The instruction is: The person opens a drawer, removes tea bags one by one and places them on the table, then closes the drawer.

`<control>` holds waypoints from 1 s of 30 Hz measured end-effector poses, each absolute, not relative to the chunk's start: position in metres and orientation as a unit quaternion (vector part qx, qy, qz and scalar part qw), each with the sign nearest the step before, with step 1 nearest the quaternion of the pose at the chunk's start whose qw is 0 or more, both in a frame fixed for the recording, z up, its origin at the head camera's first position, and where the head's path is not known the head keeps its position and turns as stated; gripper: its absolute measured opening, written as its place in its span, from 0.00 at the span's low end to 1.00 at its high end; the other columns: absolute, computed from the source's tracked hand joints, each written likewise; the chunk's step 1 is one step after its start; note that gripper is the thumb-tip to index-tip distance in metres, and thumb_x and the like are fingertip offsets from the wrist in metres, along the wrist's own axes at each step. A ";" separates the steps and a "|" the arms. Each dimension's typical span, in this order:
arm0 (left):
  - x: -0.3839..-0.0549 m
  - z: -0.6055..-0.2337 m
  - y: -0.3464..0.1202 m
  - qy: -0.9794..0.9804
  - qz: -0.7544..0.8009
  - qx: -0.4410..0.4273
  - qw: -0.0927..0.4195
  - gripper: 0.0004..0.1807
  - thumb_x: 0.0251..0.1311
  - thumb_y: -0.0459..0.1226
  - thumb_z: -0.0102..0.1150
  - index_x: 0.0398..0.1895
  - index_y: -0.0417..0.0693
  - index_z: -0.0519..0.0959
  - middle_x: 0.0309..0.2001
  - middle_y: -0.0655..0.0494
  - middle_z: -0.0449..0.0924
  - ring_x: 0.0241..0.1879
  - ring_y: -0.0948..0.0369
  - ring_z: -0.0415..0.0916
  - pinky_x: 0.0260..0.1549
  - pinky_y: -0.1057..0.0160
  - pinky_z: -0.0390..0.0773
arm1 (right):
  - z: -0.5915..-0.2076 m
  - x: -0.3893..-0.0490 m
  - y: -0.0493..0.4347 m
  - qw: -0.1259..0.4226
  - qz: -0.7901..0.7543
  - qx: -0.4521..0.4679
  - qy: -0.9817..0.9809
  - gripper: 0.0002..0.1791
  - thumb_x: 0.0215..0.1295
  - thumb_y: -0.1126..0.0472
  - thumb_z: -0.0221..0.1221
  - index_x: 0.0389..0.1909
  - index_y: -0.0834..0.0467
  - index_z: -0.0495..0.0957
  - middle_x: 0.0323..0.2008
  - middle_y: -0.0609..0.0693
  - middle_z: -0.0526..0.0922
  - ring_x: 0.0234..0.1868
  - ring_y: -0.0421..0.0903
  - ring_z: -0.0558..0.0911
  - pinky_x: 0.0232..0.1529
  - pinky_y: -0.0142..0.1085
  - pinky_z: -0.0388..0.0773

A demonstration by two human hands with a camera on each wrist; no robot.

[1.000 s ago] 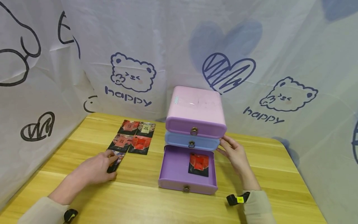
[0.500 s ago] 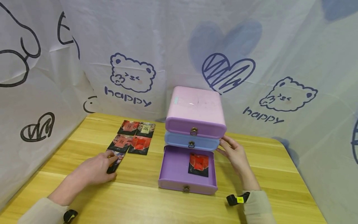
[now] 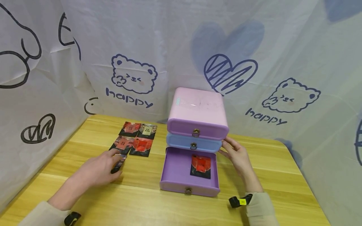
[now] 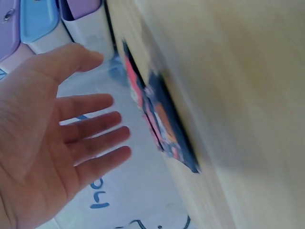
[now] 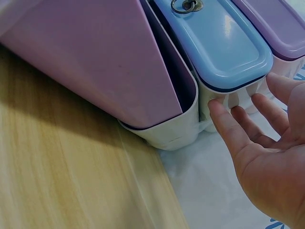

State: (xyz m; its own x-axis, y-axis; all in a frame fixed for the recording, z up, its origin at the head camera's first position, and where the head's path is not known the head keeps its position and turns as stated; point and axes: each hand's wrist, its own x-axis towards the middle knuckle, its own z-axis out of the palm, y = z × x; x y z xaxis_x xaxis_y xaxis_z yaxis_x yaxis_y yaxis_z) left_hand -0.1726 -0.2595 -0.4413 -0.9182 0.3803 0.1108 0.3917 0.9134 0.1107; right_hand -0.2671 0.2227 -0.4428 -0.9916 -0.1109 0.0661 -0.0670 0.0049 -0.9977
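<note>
My left hand (image 3: 99, 168) hovers over the nearest of several small black food sachets (image 3: 120, 160) at the table's left. In the left wrist view its thumb and fingers are spread apart, with the sachet (image 4: 167, 125) beyond the fingertips. That hand hides part of it in the head view. My right hand (image 3: 237, 155) rests its fingertips on the right side of the drawer cabinet, beside the blue drawer (image 5: 224, 52). The bottom purple drawer (image 3: 176, 169) is pulled out. Inside it lies a red and black sachet (image 3: 200, 167), flat towards the right.
Two rows of sachets, including a red one (image 3: 141, 146) and one with a pale label (image 3: 147, 130), lie flat behind my left hand. The cabinet's pink top (image 3: 198, 103) stands near the back edge. A white printed cloth (image 3: 181, 47) hangs behind the wooden table (image 3: 141, 201).
My left hand has shifted slightly to the right and covers more of the nearest sachet. The right hand, the cabinet and the other sachets have stayed put.
</note>
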 end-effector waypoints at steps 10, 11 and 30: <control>-0.184 -0.433 -0.227 -0.935 -0.045 -0.293 0.197 0.24 0.57 0.37 0.74 0.57 0.41 0.82 0.53 0.45 0.82 0.49 0.49 0.84 0.44 0.50 0.87 | -0.441 -0.266 0.222 0.021 -0.704 -0.060 0.707 0.28 0.80 0.61 0.53 0.74 0.70 0.64 0.72 0.64 0.67 0.56 0.34 0.82 0.60 0.39 0.81; -0.185 -0.433 -0.223 -0.933 -0.046 -0.296 0.201 0.23 0.57 0.38 0.74 0.56 0.42 0.83 0.52 0.47 0.82 0.49 0.50 0.83 0.45 0.50 0.87 | -0.441 -0.266 0.222 0.021 -0.704 -0.060 0.707 0.28 0.81 0.62 0.53 0.74 0.70 0.64 0.73 0.64 0.67 0.56 0.34 0.82 0.60 0.40 0.81; -0.205 -0.420 -0.144 -0.896 -0.069 -0.399 0.183 0.20 0.63 0.38 0.69 0.59 0.46 0.83 0.54 0.52 0.82 0.52 0.56 0.82 0.48 0.56 0.86 | -0.443 -0.267 0.223 0.019 -0.699 -0.062 0.712 0.29 0.80 0.59 0.55 0.74 0.69 0.65 0.73 0.63 0.68 0.56 0.35 0.82 0.58 0.39 0.82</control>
State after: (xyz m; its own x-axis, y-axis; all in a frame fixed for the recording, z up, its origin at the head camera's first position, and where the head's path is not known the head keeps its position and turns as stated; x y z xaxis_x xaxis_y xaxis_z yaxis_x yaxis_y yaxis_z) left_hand -0.2046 -0.1439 -0.4199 -0.6137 0.6901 0.3836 0.7409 0.6712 -0.0221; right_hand -0.2670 0.2227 -0.4429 -0.9917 -0.1145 0.0594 -0.0614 0.0141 -0.9980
